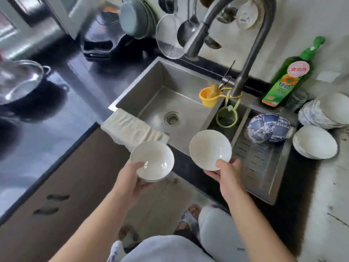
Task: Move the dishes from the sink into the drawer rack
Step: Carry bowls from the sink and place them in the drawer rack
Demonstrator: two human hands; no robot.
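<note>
Dark countertop (62, 118) runs along our left, and the steel sink (160, 87) sits ahead of us under a tall grey faucet (253, 53). Our left hand (128, 182) grips a white bowl (152, 160) by its near rim, thumb inside the rim and fingers curled beneath it, holding it over the sink's front edge. Our right hand (228, 174) pinches a second white bowl (210, 149) the same way, thumb on the inner rim, fingers under the base; this bowl tilts toward us just beyond the fingertips. Past the right fingers, on the slotted drain tray (264, 165), a blue-and-white patterned bowl (269, 127) lies upside down. Farther right of that hand, on the pale counter, stand a short stack of white bowls (314, 142) and behind it a taller leaning stack of plates (326, 112). A green detergent bottle (290, 76) stands beyond them by the wall. Beyond the left fingers a white cloth (132, 127) drapes over the sink edge. A yellow cup (207, 97) and a green ring holder (226, 118) hang from the faucet base. Off to our far left sits a steel pot (20, 82).
</note>
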